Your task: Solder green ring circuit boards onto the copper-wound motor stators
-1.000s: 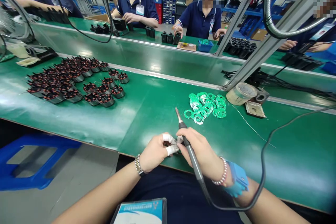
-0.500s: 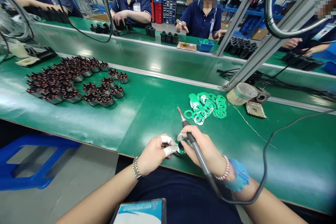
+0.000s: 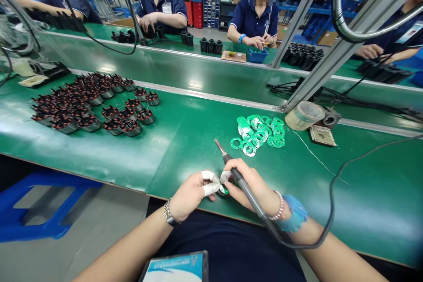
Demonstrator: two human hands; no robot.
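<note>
My left hand [image 3: 194,191], with white tape on two fingertips, pinches a small green ring-shaped board part [image 3: 224,190] at the near edge of the green bench [image 3: 185,141]. My right hand [image 3: 253,187] touches the same part with a taped fingertip and also grips a soldering iron [image 3: 236,175]. The iron's tip points up and to the left, away from the part. Its black cable [image 3: 333,194] loops off to the right. A heap of green ring boards [image 3: 259,134] lies just beyond my hands.
Several copper-wound motor stators [image 3: 89,105] are grouped at the left. A tape roll [image 3: 302,115] and a small pad [image 3: 323,135] sit at the right by a slanted metal post [image 3: 317,66]. Other people in blue shirts work across a conveyor [image 3: 205,70]. A blue stool [image 3: 42,202] stands below left.
Both hands have stayed together on the small part. The iron's tip has swung lower and further left. The green part now shows between the fingers.
</note>
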